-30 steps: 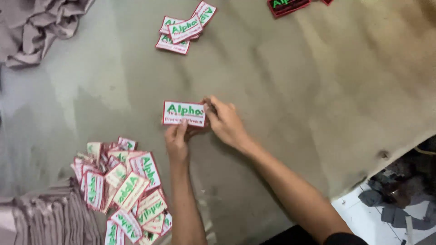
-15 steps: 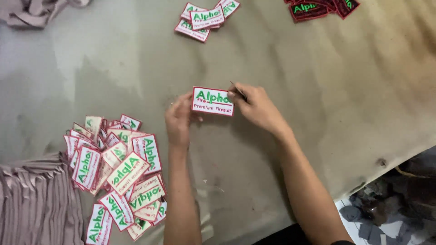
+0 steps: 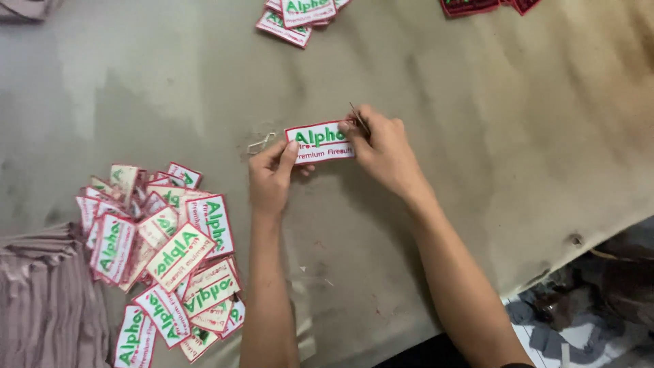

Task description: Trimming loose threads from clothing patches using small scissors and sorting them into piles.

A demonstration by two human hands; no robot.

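- Your left hand (image 3: 271, 178) pinches the lower left corner of a rectangular patch (image 3: 320, 142), thumb on top; the patch is white with a red border and green lettering, and it sits near the middle of the grey-green table (image 3: 490, 136).
- Your right hand (image 3: 383, 151) is closed on the patch's right end and also grips a thin dark tool (image 3: 359, 118) (too slim to tell its kind) that sticks up past the fingertips.
- A short loose thread (image 3: 259, 144) lies just left of the patch.
- At lower left a heap of like patches (image 3: 163, 252) lies scattered, some face up, some turned over.
- A small stack of the same white patches (image 3: 300, 15) sits at the top edge, well apart from your hands.
- Dark red-edged patches (image 3: 477, 6) show at top right.
- Folded pinkish cloth (image 3: 44, 307) fills the lower left corner.
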